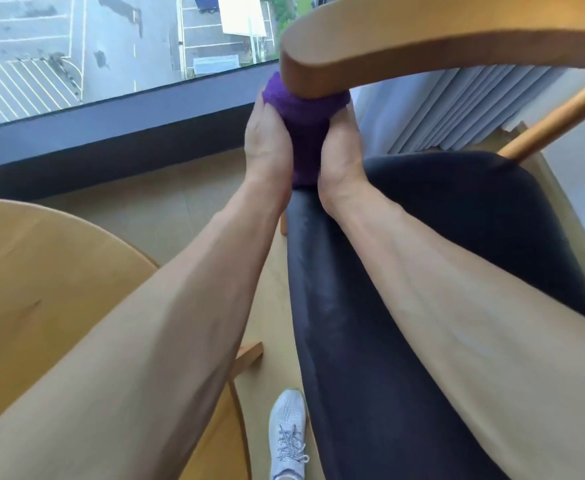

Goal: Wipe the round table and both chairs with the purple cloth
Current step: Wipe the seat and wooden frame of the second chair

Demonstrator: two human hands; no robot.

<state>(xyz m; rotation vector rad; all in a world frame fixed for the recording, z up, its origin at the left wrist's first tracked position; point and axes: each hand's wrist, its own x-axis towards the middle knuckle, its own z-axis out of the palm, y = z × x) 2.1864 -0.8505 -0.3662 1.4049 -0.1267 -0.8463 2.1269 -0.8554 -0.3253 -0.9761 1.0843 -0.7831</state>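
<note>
While both hands, left hand point(267, 140) and right hand point(339, 150), clutch the purple cloth point(305, 133) under the chair's wooden armrest point(422, 60), it looks soft, light, best gripped bunched.

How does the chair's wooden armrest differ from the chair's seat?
The armrest is light brown wood, hard and curved; the seat is black, padded and slightly shiny. The purple cloth, held by both hands, wraps the armrest's end and hangs to the seat's edge. Both belong to one chair.
</note>
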